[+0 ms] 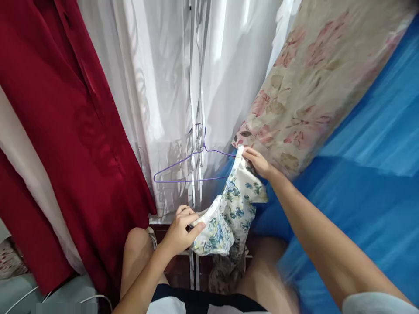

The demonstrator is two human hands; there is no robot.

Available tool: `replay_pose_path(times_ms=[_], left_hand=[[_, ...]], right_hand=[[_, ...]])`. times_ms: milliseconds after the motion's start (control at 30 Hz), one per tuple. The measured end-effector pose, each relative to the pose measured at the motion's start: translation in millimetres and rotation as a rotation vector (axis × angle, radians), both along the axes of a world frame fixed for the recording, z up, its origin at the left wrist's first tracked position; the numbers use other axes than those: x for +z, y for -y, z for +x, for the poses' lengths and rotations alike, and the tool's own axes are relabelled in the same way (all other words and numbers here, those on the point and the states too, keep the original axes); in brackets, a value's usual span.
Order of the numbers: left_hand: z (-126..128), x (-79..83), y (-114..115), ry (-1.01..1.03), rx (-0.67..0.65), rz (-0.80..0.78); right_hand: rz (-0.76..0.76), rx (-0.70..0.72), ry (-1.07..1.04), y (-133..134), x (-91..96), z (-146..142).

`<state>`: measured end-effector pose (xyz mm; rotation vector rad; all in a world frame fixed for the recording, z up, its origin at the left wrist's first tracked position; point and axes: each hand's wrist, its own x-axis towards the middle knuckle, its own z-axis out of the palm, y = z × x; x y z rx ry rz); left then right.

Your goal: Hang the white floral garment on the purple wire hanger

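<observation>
A small white garment (229,209) with a blue and green flower print hangs between my two hands. My left hand (181,229) is closed, pinching its lower edge near my knee. My right hand (258,162) is closed on its upper corner, right at the end of a thin purple wire hanger (183,168). The hanger hangs from a white metal window grille (196,109) behind a sheer white curtain (157,87).
A dark red curtain (65,131) hangs at the left. A flowered mattress or cushion (310,78) leans at the upper right, next to blue netting (369,165). More patterned cloth (225,270) lies below the garment, between my knees. White cables (26,296) run at the lower left.
</observation>
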<state>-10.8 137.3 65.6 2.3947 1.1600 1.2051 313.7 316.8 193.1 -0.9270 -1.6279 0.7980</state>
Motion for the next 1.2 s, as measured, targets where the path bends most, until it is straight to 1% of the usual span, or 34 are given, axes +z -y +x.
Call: replay_pose_path(times_ms=[67,133,233,300,367,467,533,600,667,733,800,867,933,1000,1033,1067,1133,1200], left_hand=[[-16,2.3,-10,-0.021,0.066,0.098],[-43,-2.1,-22,-0.066,0.155,0.138],[-90,-11.8,-45,-0.158,0.267,0.083],[-116,-11.4,-62,-0.2,0.319,0.021],[-134,-1.6,-80,-0.193,0.375,-0.018],[-145,24.8,-107,-0.096,0.434,-0.032],[-146,42.6,-126,0.026,0.443,-0.034],[-143,56.9,-143,0.131,0.44,-0.035],[-138,68.2,-155,0.172,0.425,-0.029],[-129,78.2,-159,0.187,0.388,-0.006],[-120,87.9,-155,0.213,0.344,0.041],[-112,96.8,-145,0.225,0.316,0.097],[-107,104.3,-133,0.202,0.303,0.153],[-108,109.6,-122,0.167,0.301,0.207],[-110,111.3,-118,0.155,0.299,0.224],[-112,112.3,-116,0.153,0.294,0.226],[-118,112.6,-115,0.213,0.274,0.168],[-125,111.1,-117,0.391,0.25,0.078]], right_hand=[[-0.102,0.126,0.067,-7,6.3,-15],[-0.231,0.251,0.078,0,8.4,-21],[-0.418,0.401,0.001,20,7.7,-22],[-0.48,0.451,-0.042,32,7.2,-24],[-0.521,0.475,-0.072,40,7.3,-28],[-0.55,0.47,-0.114,46,8.1,-34],[-0.552,0.467,-0.136,48,8.7,-38],[-0.543,0.467,-0.151,51,9.3,-41],[-0.526,0.455,-0.158,55,9.8,-43],[-0.519,0.45,-0.169,57,9.6,-45],[-0.534,0.458,-0.202,58,8.0,-46],[-0.568,0.435,-0.265,59,4.5,-48],[-0.595,0.351,-0.356,60,-0.8,-50],[-0.629,0.298,-0.424,63,-6.4,-54],[-0.651,0.3,-0.439,65,-8.8,-56],[-0.673,0.316,-0.446,67,-10.7,-58],[-0.687,0.337,-0.46,72,-12.3,-61],[-0.64,0.321,-0.473,76,-10.8,-63]])
